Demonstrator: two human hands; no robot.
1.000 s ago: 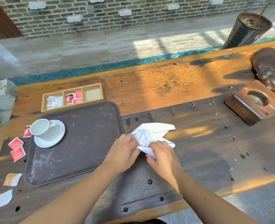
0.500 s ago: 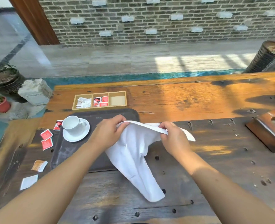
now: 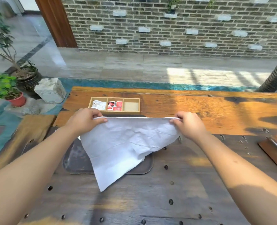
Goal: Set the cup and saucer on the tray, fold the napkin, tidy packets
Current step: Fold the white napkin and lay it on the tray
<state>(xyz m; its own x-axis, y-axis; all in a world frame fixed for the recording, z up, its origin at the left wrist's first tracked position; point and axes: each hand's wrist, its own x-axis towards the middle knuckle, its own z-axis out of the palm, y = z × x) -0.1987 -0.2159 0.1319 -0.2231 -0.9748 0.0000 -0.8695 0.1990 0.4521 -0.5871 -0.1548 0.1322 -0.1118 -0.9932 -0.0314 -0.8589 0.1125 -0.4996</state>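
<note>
Half a second ago the white napkin (image 3: 126, 146) drooped loosely between the hands; now it is pulled out wide and lifted above the dark tray (image 3: 76, 161), hiding most of it. Left hand (image 3: 84, 121) and right hand (image 3: 189, 125) each pinch a top corner, fingers closed on the cloth. Cup and saucer are hidden behind napkin and forearm. Beyond, a wooden organizer box (image 3: 115, 105) holds red packets (image 3: 115, 105); print is unreadable.

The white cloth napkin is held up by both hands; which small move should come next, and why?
Probably lower the white cloth napkin flat onto the wooden table: the left hand and right hand pinch its top edge taut, yet it hangs creased and unfolded.
</note>
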